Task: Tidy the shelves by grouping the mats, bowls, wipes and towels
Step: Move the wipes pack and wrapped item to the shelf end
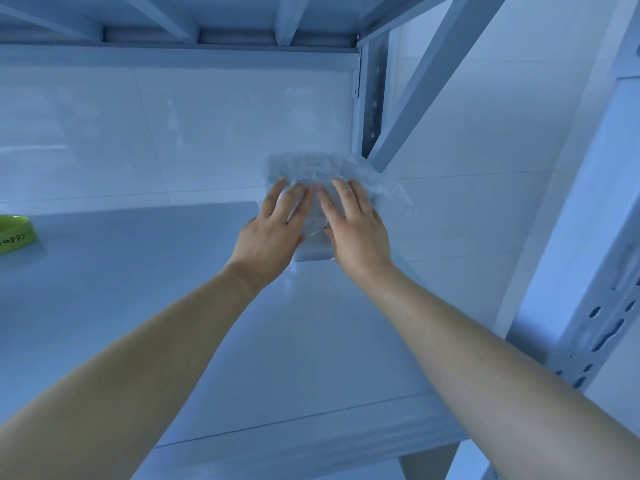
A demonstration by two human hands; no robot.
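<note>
1 wrapped pack (pixel 311 168) on shelf (pixel 166 306), left hand (pixel 273 233), right hand (pixel 355 233) flat atop

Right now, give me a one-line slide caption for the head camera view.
Left hand and right hand rest flat on a plastic-wrapped pack back right on the shelf; green bowl far left.

A pale pack in crinkled clear plastic (pixel 325 178) lay at the back right corner of the shelf (pixel 207 306), close to the wall, its loose wrapping spreading to the right; whether it held wipes or towels could not be told. The left hand (pixel 273 237) and right hand (pixel 353 233) rested side by side on it, fingers nearly straight. A lime-green bowl (pixel 15 233) with dark lettering stood well apart at the shelf's left, cut by the frame edge.
</note>
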